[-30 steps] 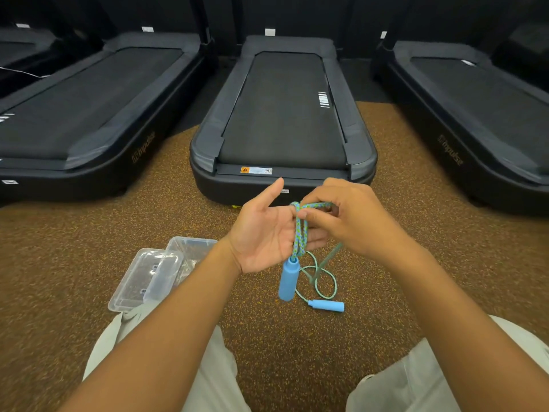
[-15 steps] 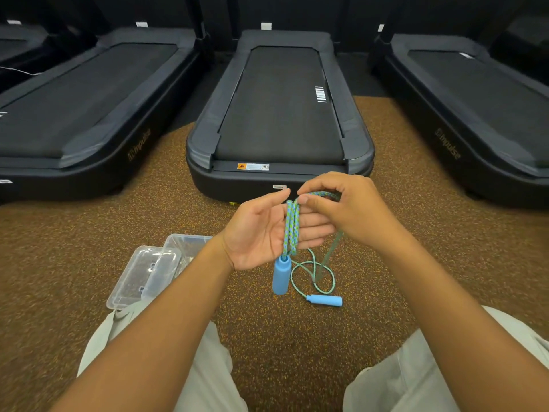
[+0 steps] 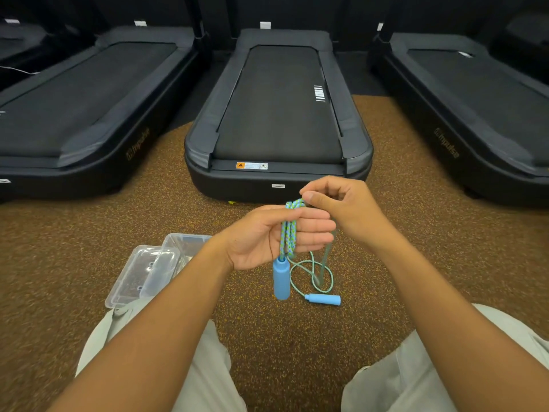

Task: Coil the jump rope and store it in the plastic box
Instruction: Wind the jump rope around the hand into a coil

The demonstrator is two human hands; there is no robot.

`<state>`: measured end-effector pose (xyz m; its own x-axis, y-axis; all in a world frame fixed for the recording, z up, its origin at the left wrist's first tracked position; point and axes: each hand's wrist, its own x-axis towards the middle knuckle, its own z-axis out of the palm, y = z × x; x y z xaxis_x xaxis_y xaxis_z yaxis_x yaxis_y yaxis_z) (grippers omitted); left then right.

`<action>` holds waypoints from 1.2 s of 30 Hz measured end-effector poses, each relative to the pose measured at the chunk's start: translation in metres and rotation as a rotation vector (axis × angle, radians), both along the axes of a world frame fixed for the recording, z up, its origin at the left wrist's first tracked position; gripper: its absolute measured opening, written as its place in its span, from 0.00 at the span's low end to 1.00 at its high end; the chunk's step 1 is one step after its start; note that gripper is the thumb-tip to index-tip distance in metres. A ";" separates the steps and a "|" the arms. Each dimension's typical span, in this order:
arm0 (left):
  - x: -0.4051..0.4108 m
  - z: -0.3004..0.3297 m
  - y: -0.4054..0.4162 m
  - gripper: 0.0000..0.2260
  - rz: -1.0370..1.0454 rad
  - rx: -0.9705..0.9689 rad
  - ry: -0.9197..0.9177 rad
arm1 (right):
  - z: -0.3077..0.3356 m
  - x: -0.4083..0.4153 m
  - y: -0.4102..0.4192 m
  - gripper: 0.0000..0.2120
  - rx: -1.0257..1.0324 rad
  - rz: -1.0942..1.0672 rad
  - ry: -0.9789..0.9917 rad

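The jump rope (image 3: 288,236) is a blue-green braided cord with two blue handles. Several turns of it lie across the palm of my left hand (image 3: 264,236), whose thumb and fingers are closed on them. One handle (image 3: 280,279) hangs straight down below that hand. My right hand (image 3: 344,206) pinches the cord just above the left fingers. The remaining cord trails down behind the left hand into a loose loop on the floor, ending at the second handle (image 3: 323,300). The clear plastic box (image 3: 181,243) stands open on the floor to the left, partly hidden by my left forearm.
The box's clear lid (image 3: 139,275) leans against it, beside my left knee. Three dark treadmills stand ahead; the middle treadmill (image 3: 279,114) ends just beyond my hands. Brown speckled carpet covers the floor. My knees in light trousers fill the bottom corners.
My right hand has risen and drawn the cord over the top of the left fingers. The left thumb and fingers have closed onto the turns. The floor loop has barely changed.
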<state>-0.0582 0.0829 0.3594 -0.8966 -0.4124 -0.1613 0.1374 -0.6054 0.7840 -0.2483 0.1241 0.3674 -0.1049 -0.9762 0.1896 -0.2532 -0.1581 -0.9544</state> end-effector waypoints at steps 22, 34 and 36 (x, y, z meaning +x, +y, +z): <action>0.018 0.002 -0.031 0.41 0.166 0.132 0.265 | -0.048 0.050 0.028 0.12 0.293 0.193 0.269; 0.022 -0.001 -0.035 0.46 0.204 0.120 0.245 | -0.023 0.054 0.035 0.14 -0.013 0.144 0.527; 0.022 0.000 -0.035 0.46 0.210 0.119 0.240 | -0.016 0.054 0.037 0.12 -0.055 0.138 0.523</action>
